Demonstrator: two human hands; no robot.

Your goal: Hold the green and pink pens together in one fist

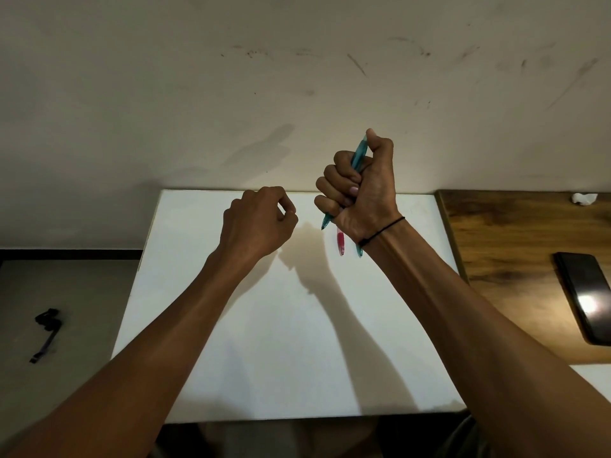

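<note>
White tabletop [281,342] takes up most of the view, sitting under both hands, with a wooden desk [515,246] off past the right hand's knuckles and a black phone [583,295] lying on it. Right hand [358,190] is raised, fingers [330,183] wrapped tight round a teal pen [357,157], thumb on its top end. Left hand [259,219] hangs beside it, fingers curled in, holding nothing I can see. Below the right fist, a red pen [340,244] and another teal one [359,251] lie on the tabletop.
</note>
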